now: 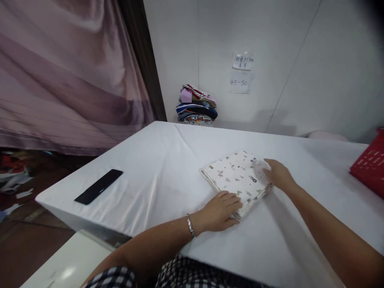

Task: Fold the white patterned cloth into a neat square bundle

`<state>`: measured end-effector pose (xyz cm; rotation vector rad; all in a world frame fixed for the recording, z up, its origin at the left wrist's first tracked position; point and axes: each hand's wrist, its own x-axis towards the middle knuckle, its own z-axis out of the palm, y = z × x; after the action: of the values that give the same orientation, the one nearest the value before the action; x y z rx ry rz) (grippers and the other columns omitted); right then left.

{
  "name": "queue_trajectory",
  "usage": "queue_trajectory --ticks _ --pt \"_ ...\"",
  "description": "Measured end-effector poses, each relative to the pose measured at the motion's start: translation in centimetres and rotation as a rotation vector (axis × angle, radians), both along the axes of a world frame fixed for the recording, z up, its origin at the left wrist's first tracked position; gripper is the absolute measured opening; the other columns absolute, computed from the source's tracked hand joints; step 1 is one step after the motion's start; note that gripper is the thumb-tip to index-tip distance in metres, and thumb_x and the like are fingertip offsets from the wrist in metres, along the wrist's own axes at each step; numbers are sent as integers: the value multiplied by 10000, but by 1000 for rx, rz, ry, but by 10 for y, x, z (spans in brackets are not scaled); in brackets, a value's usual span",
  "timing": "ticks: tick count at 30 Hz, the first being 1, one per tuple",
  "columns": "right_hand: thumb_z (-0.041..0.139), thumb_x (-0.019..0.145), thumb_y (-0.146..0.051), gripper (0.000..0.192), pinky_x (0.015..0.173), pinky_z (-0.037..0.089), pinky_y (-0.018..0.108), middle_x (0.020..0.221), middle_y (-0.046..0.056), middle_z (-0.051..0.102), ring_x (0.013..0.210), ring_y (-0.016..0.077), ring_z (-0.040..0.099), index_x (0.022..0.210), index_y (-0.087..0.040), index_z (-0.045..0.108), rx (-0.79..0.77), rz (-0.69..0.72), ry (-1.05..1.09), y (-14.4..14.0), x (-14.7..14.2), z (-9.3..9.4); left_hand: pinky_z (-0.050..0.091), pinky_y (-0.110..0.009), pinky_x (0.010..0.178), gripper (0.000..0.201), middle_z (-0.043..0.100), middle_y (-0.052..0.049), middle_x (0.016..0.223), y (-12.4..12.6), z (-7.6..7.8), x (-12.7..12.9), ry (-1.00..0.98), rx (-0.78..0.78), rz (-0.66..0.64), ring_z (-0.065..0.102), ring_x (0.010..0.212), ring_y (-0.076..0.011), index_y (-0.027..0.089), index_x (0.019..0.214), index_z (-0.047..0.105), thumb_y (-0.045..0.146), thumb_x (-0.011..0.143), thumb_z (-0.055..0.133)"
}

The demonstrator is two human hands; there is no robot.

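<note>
Left hand (220,211): flat, fingers spread, pressing the near corner of the folded cloth (237,178).
Right hand (277,174): flat and loose on the cloth's far right edge.
Cloth: between both hands on the bench (156,172).
Phone (99,186): well left of the left hand.

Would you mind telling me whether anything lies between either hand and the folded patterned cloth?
Nothing visible does: the left hand and right hand both rest directly on the folded cloth.
</note>
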<state>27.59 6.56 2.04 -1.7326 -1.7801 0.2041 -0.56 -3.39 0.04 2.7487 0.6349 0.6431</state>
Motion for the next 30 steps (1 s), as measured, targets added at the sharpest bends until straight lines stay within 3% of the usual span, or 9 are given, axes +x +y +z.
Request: queue_trajectory --ticks 2,5,9,11,12,15,18,24,30 --pt "531 795 -292 411 1050 297 383 1281 133 529 1217 261 439 1176 -147 579 17 145 -48 -11 -28 -3 319 -371 1040 374 557 -77 1248 0 4 -4 -28 -1 -3 438 1209 -197 196 1223 489 344 882 460" --pt "446 856 -408 472 1066 278 449 1353 139 462 1295 272 352 1241 -149 530 22 354 -172 -30 -61 -16 362 -346 1019 315 590 -53 1206 14 9 -17 -119 -5 102 485 1160 -176 219 1175 538 232 903 379" --pt "421 859 -513 521 1055 252 534 1414 105 390 1320 291 310 1286 -223 491 -159 442 -291 -50 -77 -31 380 -403 1010 345 585 -77 1201 61 2 -52 -329 -40 585 487 1158 -201 182 1156 557 154 841 419" --pt "392 871 -522 520 1065 234 537 1429 93 367 1335 285 282 1300 -239 477 -184 432 -306 -59 -80 -27 427 -397 961 411 545 -89 1255 85 -8 -69 -361 -193 802 488 1161 -210 174 1198 529 155 789 485" --pt "381 880 -512 513 1069 230 538 1434 86 360 1341 281 269 1312 -247 462 -180 428 -301 -64 -83 -23 443 -381 942 446 540 -93 1264 94 -13 -75 -352 -290 834 503 1145 -212 169 1219 516 175 773 518" --pt "384 893 -472 507 1071 230 539 1452 63 328 1351 275 245 1363 -281 388 -136 490 -289 -81 -98 -12 447 -344 934 463 578 -74 1230 111 -23 -81 -340 -498 770 556 1076 -205 173 1209 544 235 751 578" --pt "449 861 -480 586 1060 254 531 1463 78 301 1346 287 253 1398 -280 324 -122 595 -354 -97 -114 -15 462 -296 902 365 640 -23 1141 117 -26 -76 -397 -602 623 598 998 -176 208 1129 616 214 772 545" --pt "452 862 -369 612 1065 246 515 1472 90 275 1354 277 233 1428 -240 258 -90 601 -497 -102 -115 -38 476 -251 837 305 688 -3 1025 129 -22 -77 -410 -641 564 619 928 -154 199 990 689 169 778 472" --pt "408 840 -201 596 1065 262 495 1460 70 308 1346 249 264 1420 -243 277 -60 592 -529 -103 -114 -38 473 -248 815 306 697 -8 988 130 -25 -77 -411 -632 590 617 901 -153 188 953 699 151 771 455"
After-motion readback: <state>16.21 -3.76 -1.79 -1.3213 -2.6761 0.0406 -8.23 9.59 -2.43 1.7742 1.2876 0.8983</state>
